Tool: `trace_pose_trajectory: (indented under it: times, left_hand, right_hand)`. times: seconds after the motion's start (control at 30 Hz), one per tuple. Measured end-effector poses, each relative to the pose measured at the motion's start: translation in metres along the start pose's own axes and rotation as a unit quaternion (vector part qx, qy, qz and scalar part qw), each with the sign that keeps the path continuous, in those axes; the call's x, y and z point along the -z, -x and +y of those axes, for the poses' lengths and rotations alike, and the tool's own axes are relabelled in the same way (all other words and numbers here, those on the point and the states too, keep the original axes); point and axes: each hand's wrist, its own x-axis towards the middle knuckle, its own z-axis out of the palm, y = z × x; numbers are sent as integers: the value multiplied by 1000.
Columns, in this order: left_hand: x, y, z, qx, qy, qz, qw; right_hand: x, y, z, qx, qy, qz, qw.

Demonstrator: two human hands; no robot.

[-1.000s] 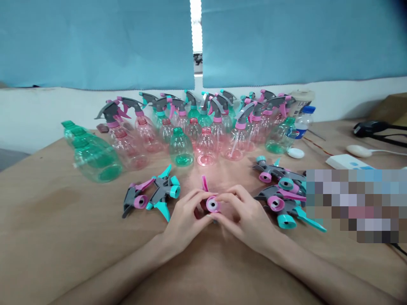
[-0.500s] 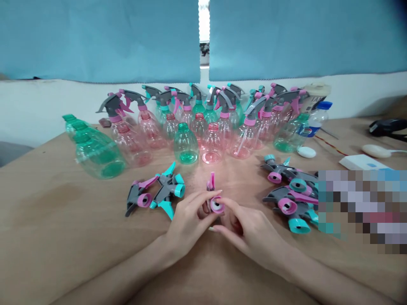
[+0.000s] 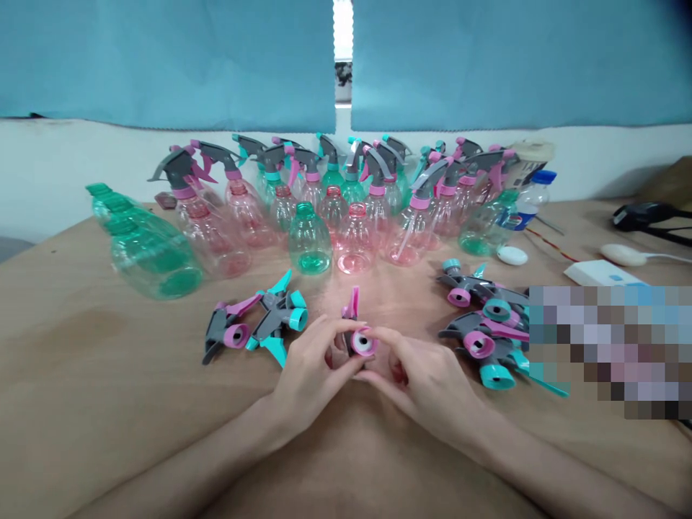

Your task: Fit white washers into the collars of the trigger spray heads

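Between my two hands is a pink and grey trigger spray head point(image 3: 372, 351), its round collar facing me and a white ring showing inside the opening. My left hand point(image 3: 305, 378) grips it from the left, thumb below and fingers above. The fingers of my right hand point(image 3: 432, 375) are closed on the collar's right edge, fingertip at the top rim. A loose pink-collared spray head point(image 3: 219, 331) and a turquoise one point(image 3: 275, 321) lie to the left. To the right lies a pile of pink and turquoise spray heads point(image 3: 478, 346).
Behind stand several pink and green bottles with spray heads, and open ones such as a green bottle point(image 3: 310, 241) and a pink bottle point(image 3: 355, 241). Green bottles point(image 3: 156, 259) are at left. A blue-capped bottle point(image 3: 533, 202), a white disc point(image 3: 512, 255) and a white box point(image 3: 600, 274) are at right.
My right fingertip has shifted from over the collar's opening to its upper rim, so the white ring shows more. The spray head stays in both hands. The view has shifted slightly.
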Motion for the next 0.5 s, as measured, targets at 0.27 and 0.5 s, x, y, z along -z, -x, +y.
trace_pose_trajectory:
  times: [0.27,0.5]
  left_hand:
    - [0,-1,-2,-18,-28,-5,999]
    - [-2,-2,-4,-20,-24,-9,999]
  right_hand:
    - [-3,4,-4,-13,10,-18,1000]
    - [-9,6,-5,-33,-8,-18,999]
